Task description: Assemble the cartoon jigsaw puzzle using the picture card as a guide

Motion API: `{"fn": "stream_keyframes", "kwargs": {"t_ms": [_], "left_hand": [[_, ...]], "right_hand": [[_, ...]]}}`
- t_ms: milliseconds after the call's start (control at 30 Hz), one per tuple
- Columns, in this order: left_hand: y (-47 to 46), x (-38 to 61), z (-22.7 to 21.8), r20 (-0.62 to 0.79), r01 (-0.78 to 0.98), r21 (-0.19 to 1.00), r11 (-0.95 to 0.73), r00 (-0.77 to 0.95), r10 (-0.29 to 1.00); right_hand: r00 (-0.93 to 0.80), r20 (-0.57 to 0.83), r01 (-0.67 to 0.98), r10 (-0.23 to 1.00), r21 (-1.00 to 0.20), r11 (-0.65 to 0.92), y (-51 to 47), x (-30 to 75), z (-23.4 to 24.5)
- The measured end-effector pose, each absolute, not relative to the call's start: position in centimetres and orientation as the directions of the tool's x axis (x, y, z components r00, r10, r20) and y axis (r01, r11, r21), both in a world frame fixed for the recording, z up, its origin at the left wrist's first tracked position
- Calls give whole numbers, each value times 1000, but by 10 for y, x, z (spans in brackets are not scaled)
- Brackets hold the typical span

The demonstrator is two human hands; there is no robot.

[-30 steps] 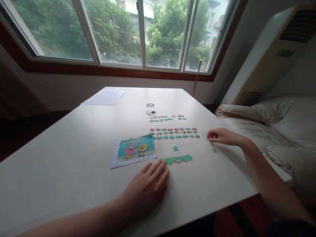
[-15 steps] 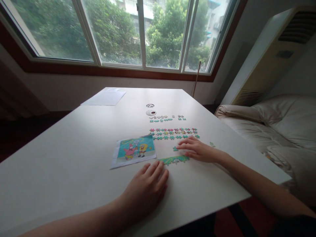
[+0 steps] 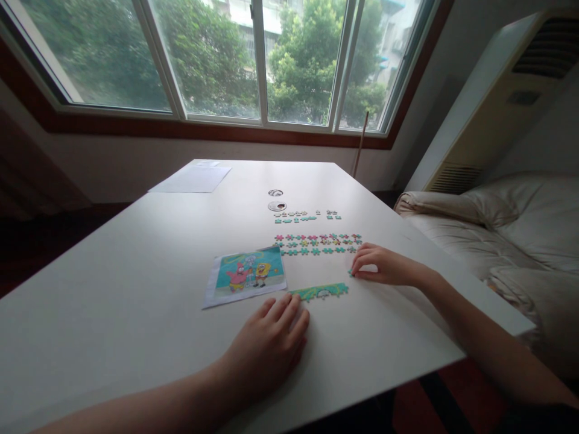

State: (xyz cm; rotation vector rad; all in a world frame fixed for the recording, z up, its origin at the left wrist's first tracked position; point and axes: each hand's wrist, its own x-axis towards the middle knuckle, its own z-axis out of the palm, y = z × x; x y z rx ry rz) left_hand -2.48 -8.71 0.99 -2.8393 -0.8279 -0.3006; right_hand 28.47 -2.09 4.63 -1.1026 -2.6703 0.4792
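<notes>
My left hand [image 3: 274, 334] lies flat on the white table, fingers stretched forward and together. Its fingertips touch the left end of a strip of joined jigsaw pieces [image 3: 322, 292], green and yellow with knobs along the lower edge. Beyond the strip's right end, thumb and forefinger of my right hand [image 3: 384, 265] pinch a small teal puzzle piece [image 3: 351, 273], low over the tabletop; whether it touches the table I cannot tell. Left of the strip lies a printed cartoon picture [image 3: 244, 277]. Loose puzzle pieces [image 3: 314, 243] lie in rows behind it to the right.
Farther back are two more short rows of pieces [image 3: 296, 220] and two round silvery items [image 3: 277, 206]. White paper [image 3: 194, 179] lies at the table's far left. A cream sofa [image 3: 447, 223] stands along the right side, below a window wall and a tall appliance [image 3: 484, 108].
My right hand has moved right, away from above the strip, and its spread fingers have closed in a pinch on the teal piece. My left hand stays put.
</notes>
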Motion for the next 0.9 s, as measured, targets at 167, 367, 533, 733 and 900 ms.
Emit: {"fn": "stream_keyframes", "kwargs": {"t_ms": [167,367,533,733,900], "left_hand": [[-87,-24,11,227,542,-103,-834,829,511],[-87,-25,10,241,545,-137,-827,828,506],[-87,-26,8,253,552,-151,-820,824,508],[-89,-26,8,282,566,-191,-802,814,507],[-91,-25,11,293,572,-210,-793,811,507]], "right_hand": [[-632,53,702,773,-384,600,-18,285,41],[-602,-54,735,797,-428,526,-18,285,43],[-621,-167,710,766,-534,459,-22,289,48],[-582,-200,739,788,-535,410,-21,291,47],[-630,-216,713,746,-541,445,-24,285,47]]}}
